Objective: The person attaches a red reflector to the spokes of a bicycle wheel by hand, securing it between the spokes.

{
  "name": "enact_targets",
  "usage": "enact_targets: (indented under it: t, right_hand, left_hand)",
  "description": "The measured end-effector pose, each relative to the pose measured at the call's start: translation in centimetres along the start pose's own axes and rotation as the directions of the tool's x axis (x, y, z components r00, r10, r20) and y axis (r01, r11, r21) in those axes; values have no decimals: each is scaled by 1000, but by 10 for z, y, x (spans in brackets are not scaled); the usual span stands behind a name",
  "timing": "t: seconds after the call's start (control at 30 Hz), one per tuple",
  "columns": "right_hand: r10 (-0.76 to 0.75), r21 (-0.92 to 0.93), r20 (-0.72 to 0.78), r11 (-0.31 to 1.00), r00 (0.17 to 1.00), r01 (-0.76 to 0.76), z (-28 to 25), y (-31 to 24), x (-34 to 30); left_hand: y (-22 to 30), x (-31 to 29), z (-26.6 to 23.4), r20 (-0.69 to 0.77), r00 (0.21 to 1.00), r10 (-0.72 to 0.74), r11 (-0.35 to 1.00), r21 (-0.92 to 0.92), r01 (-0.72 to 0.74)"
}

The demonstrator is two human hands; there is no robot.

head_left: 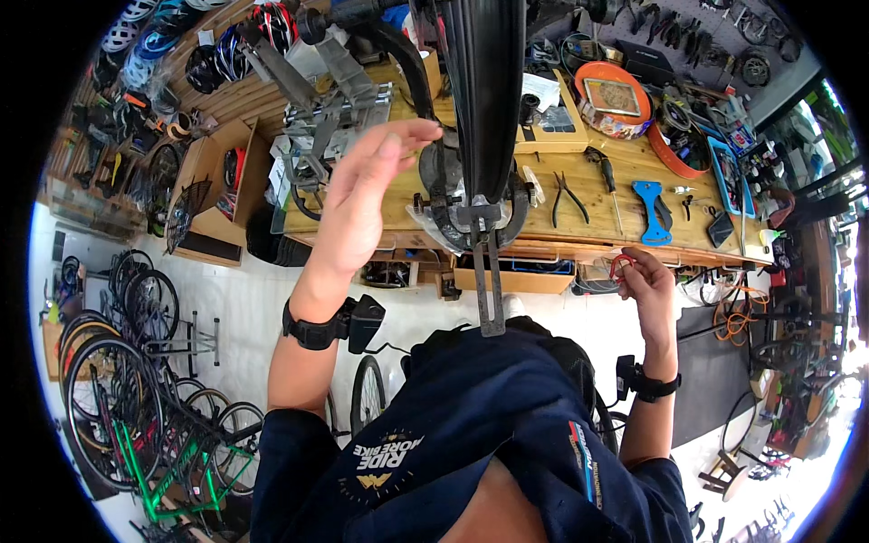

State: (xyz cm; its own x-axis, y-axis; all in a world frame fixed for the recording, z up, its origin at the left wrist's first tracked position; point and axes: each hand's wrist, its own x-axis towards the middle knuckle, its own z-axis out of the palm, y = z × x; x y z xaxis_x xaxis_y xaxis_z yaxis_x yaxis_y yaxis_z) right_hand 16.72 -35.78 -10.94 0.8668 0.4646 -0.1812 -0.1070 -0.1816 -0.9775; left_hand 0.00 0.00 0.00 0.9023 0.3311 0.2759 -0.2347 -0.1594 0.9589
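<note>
A black bicycle wheel (490, 118) stands upright in a truing stand (489, 281) at the bench's front edge, its slotted metal bar pointing toward me. My left hand (362, 195) is raised just left of the wheel, fingers stretched out with nothing in them; the fingertips come close to the rim, and I cannot tell if they touch it. Below the bench's front edge, to the right, my right hand (644, 282) pinches a small red loop-shaped spoke wrench (621, 265). Each wrist wears a black strap with a small box.
On the wooden bench (543, 163) lie pliers (568, 199), a screwdriver (616, 201), a blue tool (651, 214) and an orange round tray (614, 95). A cardboard box (217, 181) stands at the left. Parked bicycles (154, 407) fill the lower left; an orange cable (738, 317) lies right.
</note>
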Motion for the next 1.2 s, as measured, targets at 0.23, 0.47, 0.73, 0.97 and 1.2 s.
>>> enact_targets:
  t: [0.23, 0.47, 0.73, 0.97, 1.2]
  right_hand:
    - [-3, 40, -32, 999, 999, 5, -10, -1, 18]
    - [42, 12, -24, 999, 999, -42, -38, 10, 30]
    - [77, -283, 247, 959, 966, -4, -83, 106, 173]
    - [133, -330, 386, 944, 913, 2, -58, 120, 264]
    - [102, -332, 493, 940, 864, 79, -61, 119, 282]
  left_hand:
    - [-12, 17, 39, 163, 948, -273, 931, -203, 303]
    - [-32, 32, 34, 130, 951, -280, 912, -272, 306]
    - [83, 22, 58, -207, 893, 399, 910, -25, -413]
    - [159, 106, 82, -212, 843, 494, 692, 682, -234]
    - [148, 108, 51, -230, 895, 382, 811, 547, -206]
